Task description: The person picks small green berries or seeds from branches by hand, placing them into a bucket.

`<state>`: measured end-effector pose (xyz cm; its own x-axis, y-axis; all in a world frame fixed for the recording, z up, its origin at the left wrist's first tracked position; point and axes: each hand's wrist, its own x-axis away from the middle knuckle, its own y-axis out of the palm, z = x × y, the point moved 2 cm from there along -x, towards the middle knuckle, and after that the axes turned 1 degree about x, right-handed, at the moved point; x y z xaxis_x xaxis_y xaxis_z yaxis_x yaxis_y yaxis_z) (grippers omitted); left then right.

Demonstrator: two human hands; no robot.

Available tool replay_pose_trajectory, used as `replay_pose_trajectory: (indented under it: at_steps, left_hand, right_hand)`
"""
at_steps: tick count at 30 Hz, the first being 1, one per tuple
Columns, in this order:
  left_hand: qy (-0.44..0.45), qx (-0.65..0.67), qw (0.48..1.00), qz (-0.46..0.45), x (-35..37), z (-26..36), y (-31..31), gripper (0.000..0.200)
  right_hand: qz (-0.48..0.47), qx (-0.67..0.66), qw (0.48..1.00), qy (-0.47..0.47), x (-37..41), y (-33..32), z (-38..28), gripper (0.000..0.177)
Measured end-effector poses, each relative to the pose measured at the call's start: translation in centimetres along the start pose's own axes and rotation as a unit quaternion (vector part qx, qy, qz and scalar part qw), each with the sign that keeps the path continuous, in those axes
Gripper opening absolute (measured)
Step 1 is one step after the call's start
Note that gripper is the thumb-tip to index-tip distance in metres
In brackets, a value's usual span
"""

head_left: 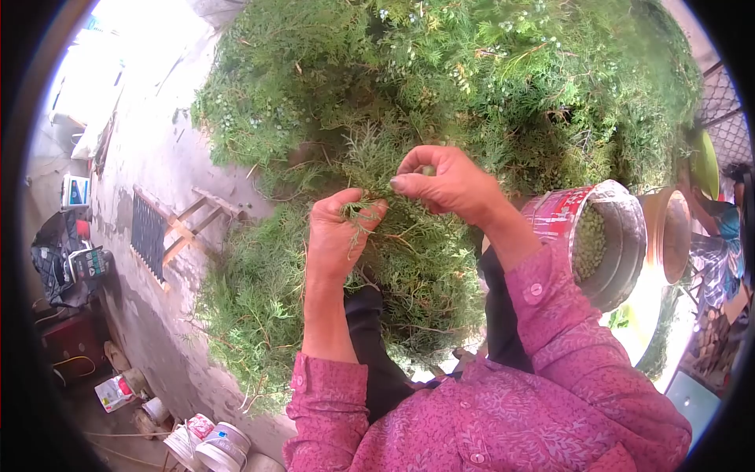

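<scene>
My left hand (334, 232) is closed around a green conifer sprig (363, 211), whose scaly leaves hang over the fingers. Just to its right, my right hand (456, 189) is closed too, thumb and forefinger pinched beside the sprig. A small green cone (429, 170) shows within its curled fingers. Whether the right fingertips also touch the sprig cannot be made out. Both hands are above a large heap of cut conifer branches (314, 71) that bear pale green cones. Right of my right forearm, a red and white bucket (554, 216) contains many loose green cones (588, 242).
A second, tan bucket (675, 236) stands beyond the red one. On the concrete floor (149, 157) to the left lies a wooden frame (189, 228). White buckets (222, 448) stand at the lower left, and a dark bag (67, 263) lies further left.
</scene>
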<state>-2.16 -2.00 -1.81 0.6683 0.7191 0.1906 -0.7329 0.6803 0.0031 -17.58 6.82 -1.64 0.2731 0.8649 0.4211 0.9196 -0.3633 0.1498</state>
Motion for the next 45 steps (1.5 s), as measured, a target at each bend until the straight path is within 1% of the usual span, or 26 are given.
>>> replay_pose_trajectory:
  at_steps: [3, 6, 8, 9, 10, 12, 16, 19, 21, 22, 23, 24, 25, 26, 28, 30, 31, 32, 34, 36, 37, 39, 41, 43, 44, 45]
  left_hand:
    - [-0.020, 0.017, 1.000, 0.003, 0.1, -0.3, 0.2, 0.016]
    - [-0.037, -0.072, 0.996, 0.040, -0.1, -1.9, -0.7, 0.026]
    - [-0.052, -0.046, 0.997, 0.018, -0.2, -2.2, -1.0, 0.036]
    - [-0.081, -0.057, 0.995, -0.025, -0.4, -2.1, -1.3, 0.036]
    - [-0.086, -0.057, 0.994, -0.023, -0.1, -1.8, -1.2, 0.036]
    - [-0.073, 0.106, 0.992, -0.001, 0.3, -1.0, -0.5, 0.036]
    - [-0.104, 0.186, 0.975, 0.061, 0.9, 0.2, -0.3, 0.040]
    - [-0.119, 0.176, 0.975, 0.068, 1.3, 0.8, -0.3, 0.042]
    - [-0.098, 0.103, 0.987, 0.070, 1.1, 0.8, -1.1, 0.042]
    - [-0.095, 0.103, 0.988, 0.069, 1.0, 0.9, -1.5, 0.042]
    - [-0.076, 0.014, 0.990, 0.115, 1.0, 1.0, -2.4, 0.039]
    - [-0.057, -0.075, 0.983, 0.161, 1.2, 1.2, -3.4, 0.038]
    - [-0.009, -0.240, 0.958, 0.159, 1.3, 1.4, -4.8, 0.034]
    - [0.039, -0.398, 0.904, 0.154, 1.6, 1.6, -6.4, 0.031]
    - [0.087, -0.451, 0.859, 0.227, 3.9, 1.5, -9.4, 0.025]
    - [0.057, -0.587, 0.757, 0.280, 7.8, 0.5, -14.6, 0.022]
    - [0.061, -0.677, 0.683, 0.267, 10.5, 0.1, -17.5, 0.019]
    - [0.034, -0.682, 0.681, 0.265, 13.5, -0.1, -19.6, 0.018]
    - [-0.174, -0.710, 0.650, 0.210, 18.6, -0.3, -22.1, 0.027]
    - [-0.343, -0.753, 0.550, 0.113, 21.3, 2.3, -19.0, 0.041]
    - [-0.340, -0.752, 0.552, 0.118, 22.2, 2.4, -19.2, 0.041]
    - [-0.327, -0.700, 0.617, 0.150, 23.9, 1.7, -19.7, 0.053]
    - [-0.243, -0.662, 0.689, 0.168, 22.5, 1.3, -19.4, 0.055]
    - [-0.166, -0.642, 0.732, 0.156, 18.8, 2.7, -16.1, 0.054]
    - [-0.073, -0.659, 0.736, 0.139, 17.0, 3.1, -14.6, 0.053]
    - [0.023, -0.668, 0.734, 0.124, 15.1, 3.5, -13.1, 0.052]
  right_hand:
    - [-0.011, 0.002, 1.000, 0.020, -0.2, 0.1, 0.4, 0.028]
    - [-0.038, 0.002, 0.999, 0.019, -0.3, 0.2, 0.8, 0.029]
    - [-0.041, 0.005, 0.999, 0.014, 0.1, 0.5, 0.8, 0.028]
    - [-0.042, -0.009, 0.999, 0.013, 0.2, 0.6, 0.6, 0.028]
    - [-0.042, -0.022, 0.999, 0.010, 0.2, 0.7, 0.3, 0.027]
    - [-0.042, -0.020, 0.999, 0.012, 0.1, 0.8, 0.4, 0.023]
    - [-0.089, -0.090, 0.992, -0.006, 0.3, 0.7, 0.0, 0.017]
    - [-0.115, -0.179, 0.977, 0.003, 0.2, 0.2, 0.2, 0.014]
    - [-0.122, -0.218, 0.968, -0.003, 0.1, -1.4, 0.0, 0.014]
    - [-0.088, -0.280, 0.956, -0.015, 0.1, -2.9, -0.3, 0.013]
    - [-0.054, -0.342, 0.938, -0.027, 0.1, -4.0, -0.4, 0.013]
    - [-0.054, -0.342, 0.938, -0.029, 0.0, -4.5, -0.5, 0.013]
    - [-0.028, -0.380, 0.924, -0.041, -0.1, -5.0, -0.5, 0.013]
    - [-0.003, -0.417, 0.907, -0.054, 0.0, -5.3, -0.4, 0.014]
    - [0.024, -0.384, 0.921, -0.067, 0.4, -5.2, -0.7, 0.017]
    - [0.010, -0.393, 0.917, -0.071, 0.7, -5.3, -0.7, 0.015]
    - [0.007, -0.394, 0.916, -0.076, 0.9, -5.4, -0.7, 0.015]
    - [0.004, -0.405, 0.911, -0.075, 1.1, -5.7, -0.7, 0.015]
    - [0.000, -0.415, 0.906, -0.083, 1.5, -6.4, -0.7, 0.014]
    - [0.049, -0.440, 0.890, -0.114, 1.9, -7.0, -0.3, 0.014]
    - [0.047, -0.450, 0.883, -0.125, 2.4, -7.3, 0.1, 0.017]
    - [0.065, -0.465, 0.872, -0.137, 4.2, -8.0, 1.0, 0.016]
    - [0.106, -0.482, 0.858, -0.144, 7.2, -9.1, 1.8, 0.018]
    - [0.151, -0.451, 0.865, -0.158, 10.8, -11.8, 2.4, 0.025]
    - [0.177, -0.421, 0.873, -0.169, 12.8, -13.5, 2.9, 0.029]
    - [0.290, -0.321, 0.883, -0.181, 15.3, -15.2, 3.4, 0.029]
